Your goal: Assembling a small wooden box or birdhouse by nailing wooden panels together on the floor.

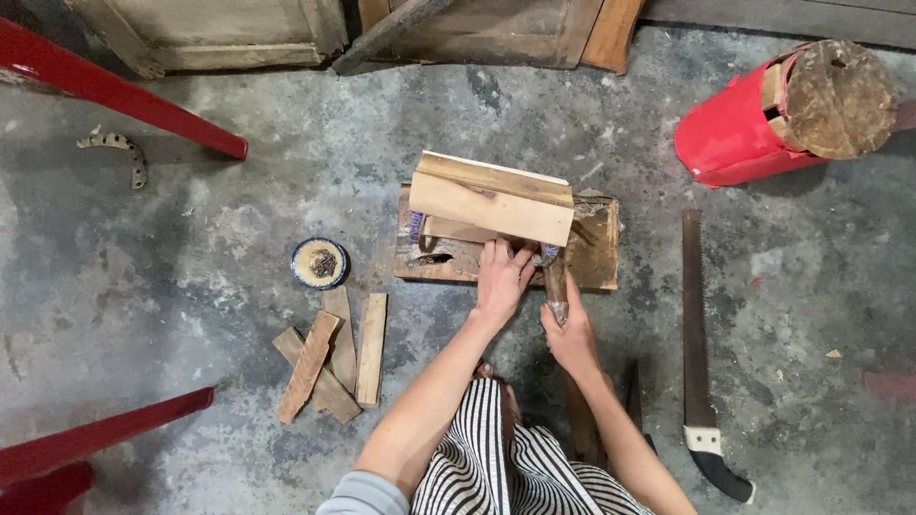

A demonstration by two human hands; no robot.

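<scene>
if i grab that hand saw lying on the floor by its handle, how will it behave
The hand saw looks long and thin-bladed, so it would probably flex and droop a little at the tip. Lying flat on the concrete floor, it should slide rather than roll. Its toothed edge could likely snag.

Open floor betw. my board (596, 257) & saw (697, 324) on R; scrap sticks (329, 358) & small bowl (319, 263) crowd my L.

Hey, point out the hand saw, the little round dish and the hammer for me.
hand saw (694, 315), head view, middle of the blade.
round dish (320, 263), head view, its centre.
hammer (555, 291), head view, its wooden handle.
</scene>
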